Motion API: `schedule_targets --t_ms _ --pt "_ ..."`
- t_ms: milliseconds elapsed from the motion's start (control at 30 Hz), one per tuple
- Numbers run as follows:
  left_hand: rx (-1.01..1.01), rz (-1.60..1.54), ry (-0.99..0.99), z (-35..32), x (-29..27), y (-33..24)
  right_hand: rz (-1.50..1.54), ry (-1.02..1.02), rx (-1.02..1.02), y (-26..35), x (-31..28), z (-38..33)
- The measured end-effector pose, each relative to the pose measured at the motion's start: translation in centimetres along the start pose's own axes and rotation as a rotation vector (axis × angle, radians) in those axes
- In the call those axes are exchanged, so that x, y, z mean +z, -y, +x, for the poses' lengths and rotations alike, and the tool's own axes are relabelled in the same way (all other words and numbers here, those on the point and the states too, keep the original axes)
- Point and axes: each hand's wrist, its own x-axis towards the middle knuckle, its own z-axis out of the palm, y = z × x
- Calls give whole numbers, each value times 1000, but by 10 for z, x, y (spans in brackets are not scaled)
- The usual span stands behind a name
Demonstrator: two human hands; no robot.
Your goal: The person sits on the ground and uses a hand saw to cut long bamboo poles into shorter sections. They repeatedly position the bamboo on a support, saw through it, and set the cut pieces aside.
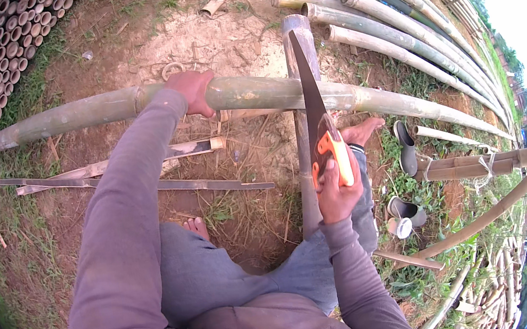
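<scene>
A long, thick green-brown bamboo pole runs left to right in front of me, crossing over a wooden beam. My left hand is closed over the top of the pole, left of the beam. In my right hand is the orange handle of a handsaw. Its dark blade points away from me and passes across the pole where the beam lies beneath. Whether the teeth touch the bamboo, I cannot tell.
Split bamboo strips lie on the dirt below the pole. Long bamboo poles stretch along the far right. Cut bamboo ends are stacked at the far left. Dark clogs and a white cup sit to my right, near a bamboo frame.
</scene>
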Motion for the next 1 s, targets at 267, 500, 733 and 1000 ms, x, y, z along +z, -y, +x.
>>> schedule_targets --t_ms 267,500,733,1000 --pt "19 -12 -32 -1 2 2 75 1 -36 -26 -21 -28" --pt "1 3 -5 5 7 6 252 79 -99 -2 -27 -64" --pt "14 4 11 -3 -6 -2 230 80 -61 -38 22 48" --pt "-1 -25 3 6 8 6 112 86 -43 -24 -63 -109"
